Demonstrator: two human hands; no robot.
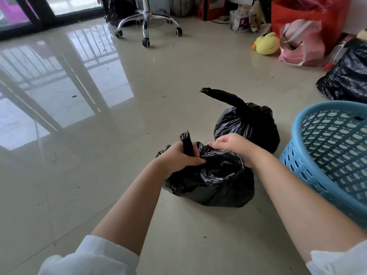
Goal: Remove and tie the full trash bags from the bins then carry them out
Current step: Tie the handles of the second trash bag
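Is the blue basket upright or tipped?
Tipped. The blue basket lies on its side on the floor, its open mouth facing the camera, with its perforated inner wall visible.

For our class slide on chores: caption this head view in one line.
Both hands, left and right, tie a black trash bag beside a blue basket.

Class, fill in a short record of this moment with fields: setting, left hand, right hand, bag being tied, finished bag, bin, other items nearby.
setting: glossy tiled floor, seen from above
left hand: grips the twisted neck of the near bag
right hand: pinches the plastic at the near bag's top
near bag: black, on the floor, not yet knotted
far bag: black, neck twisted shut, sticking up
blue basket: to the right, no liner visible inside
other items: yellow duck toy, pink bag, office chair base
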